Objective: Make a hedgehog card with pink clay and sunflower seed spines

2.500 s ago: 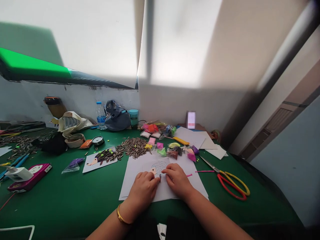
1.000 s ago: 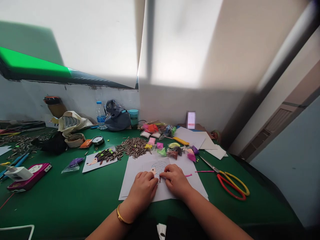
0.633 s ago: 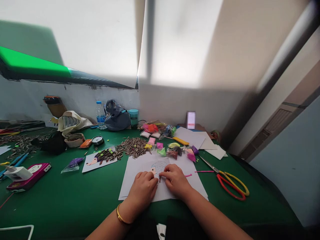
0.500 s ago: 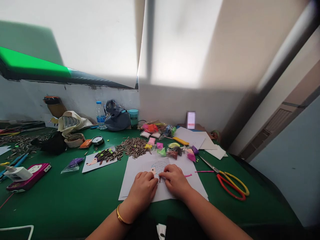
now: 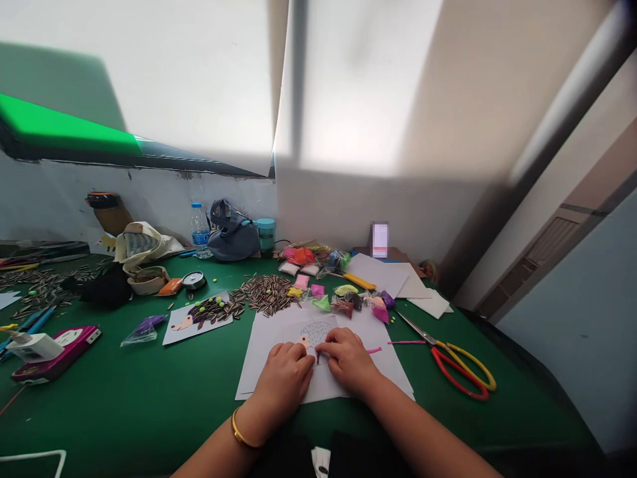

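Note:
A small card (image 5: 294, 326) with a hedgehog lies before me; its face is light-coloured clay and its back a blue dotted drawing (image 5: 316, 330). A short dark brown strip (image 5: 318, 358), seemingly clay, sits below the hedgehog's body. My left hand (image 5: 284, 373) rests on the card's lower left with fingers curled; its thumb and index come close to the strip. Anything under those fingers is hidden. The fingertips of my right hand (image 5: 349, 358) are drawn together against the strip's upper end. White paper sheets (image 5: 259, 342) lie underneath.
Scissors (image 5: 442, 355) and a pink stick (image 5: 407, 342) lie right. Beyond the paper are clay packets (image 5: 343, 307), a yellow-handled knife (image 5: 359, 281) and sunflower seeds (image 5: 269, 293). A seed-decorated hedgehog card (image 5: 199, 318), a purple clay bag (image 5: 144, 329) and a magenta device (image 5: 79, 348) sit left.

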The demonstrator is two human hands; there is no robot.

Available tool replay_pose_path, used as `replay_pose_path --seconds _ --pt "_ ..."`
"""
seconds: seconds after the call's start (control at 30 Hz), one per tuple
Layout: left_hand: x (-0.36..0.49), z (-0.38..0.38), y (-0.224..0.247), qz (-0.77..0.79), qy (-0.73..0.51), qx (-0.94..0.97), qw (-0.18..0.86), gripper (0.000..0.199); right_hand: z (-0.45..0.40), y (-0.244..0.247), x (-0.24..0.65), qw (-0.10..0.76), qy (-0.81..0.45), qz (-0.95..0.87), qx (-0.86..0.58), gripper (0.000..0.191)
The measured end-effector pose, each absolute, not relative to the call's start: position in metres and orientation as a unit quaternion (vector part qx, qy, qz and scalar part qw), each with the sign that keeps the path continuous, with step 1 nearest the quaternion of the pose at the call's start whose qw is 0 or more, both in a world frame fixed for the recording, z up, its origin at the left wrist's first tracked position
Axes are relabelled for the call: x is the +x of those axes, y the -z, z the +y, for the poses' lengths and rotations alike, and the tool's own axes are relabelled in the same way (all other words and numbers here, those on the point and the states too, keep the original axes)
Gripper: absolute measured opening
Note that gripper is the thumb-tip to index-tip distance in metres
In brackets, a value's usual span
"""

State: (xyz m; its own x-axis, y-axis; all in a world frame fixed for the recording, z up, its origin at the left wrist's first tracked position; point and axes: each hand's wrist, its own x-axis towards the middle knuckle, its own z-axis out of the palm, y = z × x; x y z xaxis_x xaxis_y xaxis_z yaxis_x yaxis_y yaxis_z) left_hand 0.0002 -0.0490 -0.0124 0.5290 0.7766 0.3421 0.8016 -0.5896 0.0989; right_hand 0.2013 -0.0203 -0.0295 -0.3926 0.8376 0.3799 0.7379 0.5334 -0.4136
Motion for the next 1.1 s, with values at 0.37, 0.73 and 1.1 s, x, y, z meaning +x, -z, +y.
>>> replay_pose_path --seconds 0.37,0.73,1.1 --pt "-0.0003 -0.0489 0.0124 -0.452 0.171 -0.875 0.033 0.011 -0.0175 0.0302 0.2028 0.291 -0.101 -0.826 -0.472 0.046" --pt "-0.0001 -0.0477 0.0144 -0.452 0.18 -0.873 0.031 0.013 -0.0199 0.0287 0.203 0.285 -0.095 -0.832 -0.467 0.045" --pt "0.0003 -0.0489 0.012 -0.452 0.177 -0.874 0.036 0.013 -0.0196 0.0276 0.2038 0.307 -0.099 -0.826 -0.461 0.046"
